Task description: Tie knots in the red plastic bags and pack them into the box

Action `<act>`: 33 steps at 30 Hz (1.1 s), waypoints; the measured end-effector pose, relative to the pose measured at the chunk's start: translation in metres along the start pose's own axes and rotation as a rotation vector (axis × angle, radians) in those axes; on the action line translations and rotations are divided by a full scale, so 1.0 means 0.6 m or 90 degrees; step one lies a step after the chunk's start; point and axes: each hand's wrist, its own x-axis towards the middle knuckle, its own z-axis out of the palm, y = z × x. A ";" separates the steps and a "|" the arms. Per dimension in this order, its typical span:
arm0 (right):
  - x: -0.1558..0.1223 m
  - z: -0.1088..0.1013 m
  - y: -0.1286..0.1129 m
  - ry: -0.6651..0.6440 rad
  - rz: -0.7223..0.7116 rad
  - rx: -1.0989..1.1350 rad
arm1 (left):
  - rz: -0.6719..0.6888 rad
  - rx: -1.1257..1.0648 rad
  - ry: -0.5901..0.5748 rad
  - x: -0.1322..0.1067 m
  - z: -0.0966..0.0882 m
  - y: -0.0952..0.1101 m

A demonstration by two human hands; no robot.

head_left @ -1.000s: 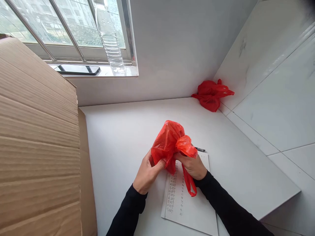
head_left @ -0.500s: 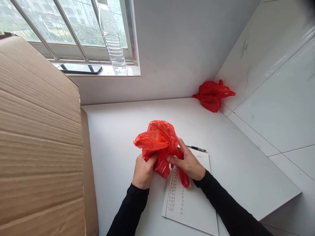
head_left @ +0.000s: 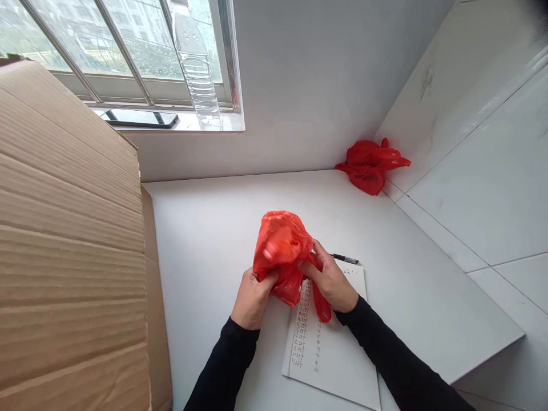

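A crumpled red plastic bag (head_left: 280,251) is held between both hands above the white tabletop. My left hand (head_left: 253,298) grips its lower left side, thumb pressed on the plastic. On the right side, my right hand (head_left: 333,281) is closed on the bag, its thumb in front and fingers partly behind. A loop of the bag hangs below my right hand. Under the hands lies a notebook (head_left: 329,354) with handwritten columns of numbers. A black pen (head_left: 346,258) rests at its top edge. What the bag contains, if anything, cannot be seen.
Another red plastic bag (head_left: 368,166) lies in the far right corner against the wall. A large cardboard box (head_left: 72,245) stands along the left side. On the window sill are a phone (head_left: 139,118) and a clear plastic bottle (head_left: 199,80). The white table (head_left: 205,228) ends at the right.
The part of the bag that stuck out to the left has swung inward over its middle. Both hands keep their hold and have shifted only slightly.
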 end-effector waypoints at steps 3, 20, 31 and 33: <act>-0.002 0.002 -0.001 0.019 0.027 0.046 | -0.057 -0.037 -0.036 -0.002 0.003 0.001; 0.001 -0.006 0.010 0.001 0.042 0.032 | -0.054 -0.279 -0.058 -0.006 0.006 0.011; -0.005 0.005 -0.003 0.083 -0.039 -0.207 | -0.013 -0.176 -0.027 0.001 0.002 0.005; -0.005 0.005 0.000 0.089 -0.056 -0.235 | -0.018 -0.189 -0.009 0.002 0.000 0.004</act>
